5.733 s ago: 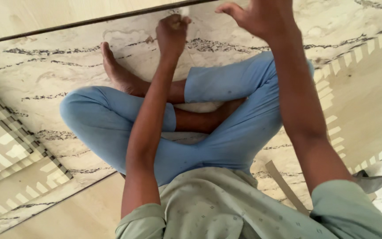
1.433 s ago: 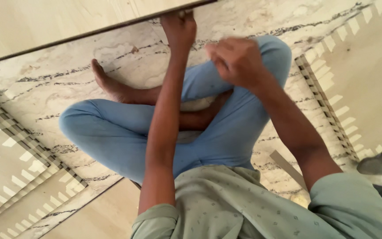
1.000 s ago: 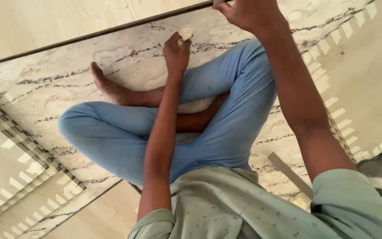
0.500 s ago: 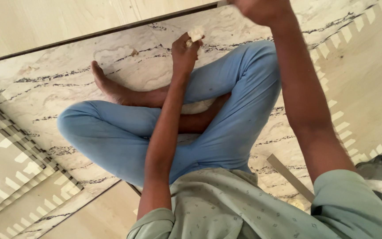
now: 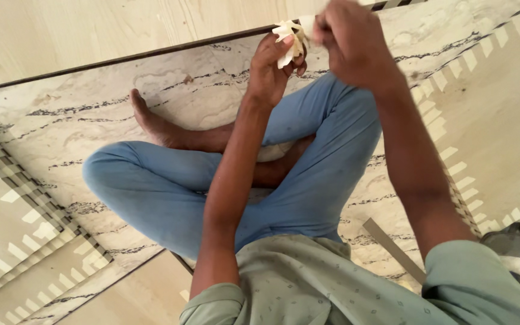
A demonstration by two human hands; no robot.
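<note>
I sit cross-legged on a marble floor in blue trousers. My left hand is raised above my right knee and grips a small crumpled cream piece, paper or cloth, between thumb and fingers. My right hand is right beside it, its fingers closed on the piece's right edge. How much of the piece sits inside the right hand is hidden.
A pale wooden board with a dark edge lies along the top. A flat tan strip rests on the floor by my right hip. A grey sandal sits at the right edge. Patterned floor borders run at left and right.
My left hand has lifted the cream piece higher. My right hand has come down from the board's edge and joined it at the piece.
</note>
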